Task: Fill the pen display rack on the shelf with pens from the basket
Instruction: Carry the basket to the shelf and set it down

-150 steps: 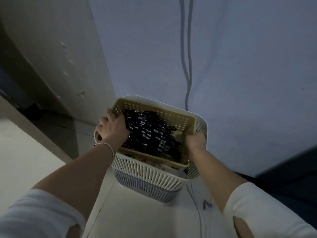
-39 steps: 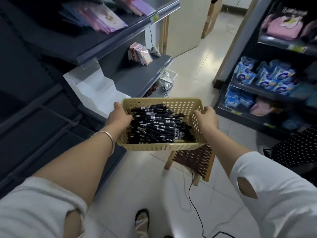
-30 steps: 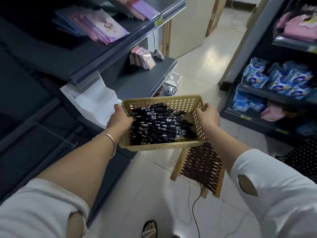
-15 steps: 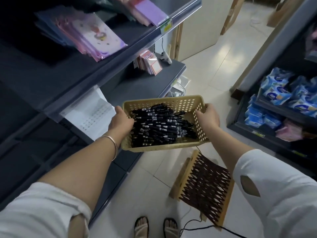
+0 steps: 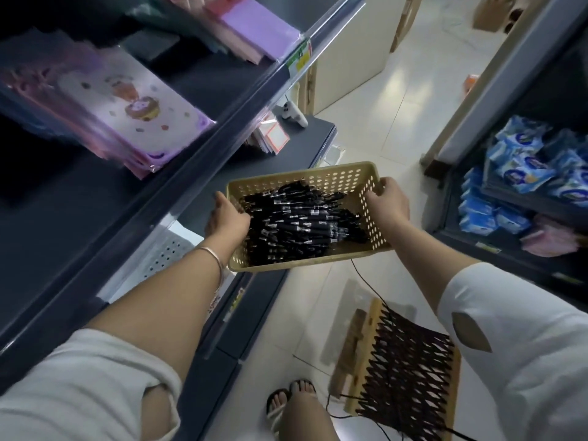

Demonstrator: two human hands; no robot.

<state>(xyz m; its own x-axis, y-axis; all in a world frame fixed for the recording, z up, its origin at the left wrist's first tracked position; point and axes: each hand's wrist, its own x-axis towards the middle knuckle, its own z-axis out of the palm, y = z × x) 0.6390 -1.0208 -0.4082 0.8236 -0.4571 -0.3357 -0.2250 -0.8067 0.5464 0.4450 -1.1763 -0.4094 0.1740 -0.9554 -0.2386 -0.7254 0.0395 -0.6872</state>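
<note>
Both hands, the left hand (image 5: 226,218) and right hand (image 5: 386,203), grip opposite ends of a tan basket (image 5: 318,178) full of black pens (image 5: 302,226) beside the dark shelf (image 5: 203,135).

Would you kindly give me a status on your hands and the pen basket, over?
Left hand, right hand gripping basket ends. Pens heaped inside. Perforated rack partly under shelf edge.

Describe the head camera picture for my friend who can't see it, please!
A person's left hand and right hand hold a tan basket full of black pens in a shop aisle. A white rack with holes sits on the shelves to the left, and a woven stool is on the floor.
</note>
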